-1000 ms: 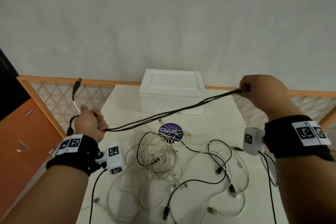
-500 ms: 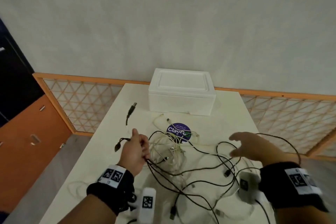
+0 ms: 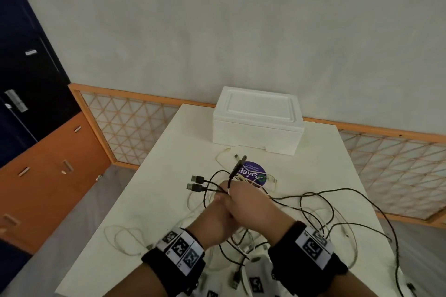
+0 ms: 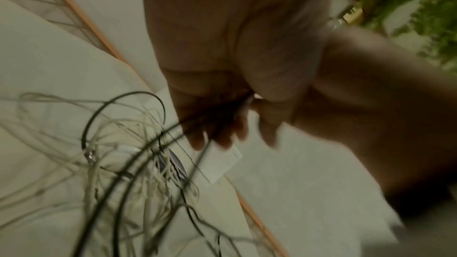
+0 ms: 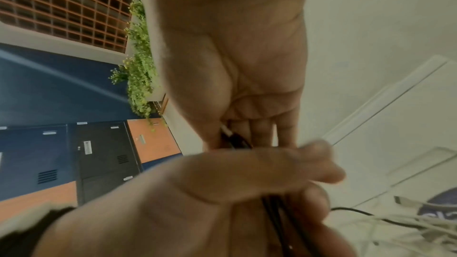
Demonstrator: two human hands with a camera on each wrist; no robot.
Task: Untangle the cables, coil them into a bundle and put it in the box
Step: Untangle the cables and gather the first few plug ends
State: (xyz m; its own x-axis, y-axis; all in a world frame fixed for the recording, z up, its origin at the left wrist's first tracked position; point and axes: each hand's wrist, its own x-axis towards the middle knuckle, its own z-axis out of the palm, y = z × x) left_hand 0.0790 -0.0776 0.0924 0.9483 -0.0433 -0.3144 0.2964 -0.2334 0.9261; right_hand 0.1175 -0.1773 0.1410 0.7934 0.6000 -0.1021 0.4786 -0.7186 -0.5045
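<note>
My two hands meet over the middle of the white table (image 3: 166, 176). My left hand (image 3: 218, 211) grips a bunch of black cables (image 3: 337, 191); its curled fingers (image 4: 215, 130) close round the strands. My right hand (image 3: 246, 201) lies over the left and pinches the same black cables (image 5: 235, 139) between thumb and fingers. Two USB plugs (image 3: 196, 183) stick out to the left of the hands and a third end rises above them. The rest of the black cable trails off to the right. The white foam box (image 3: 258, 123) stands closed at the far end.
Loose white cables (image 3: 125, 239) sprawl over the near table, tangled with black strands under my wrists. A round purple sticker (image 3: 253, 173) lies in front of the box. An orange lattice railing (image 3: 135, 123) runs behind the table, with dark and orange lockers at the left.
A second ago my hands were wide apart, stretching the black cables taut in the air. They dropped toward the table and came together, so the cables now hang slack.
</note>
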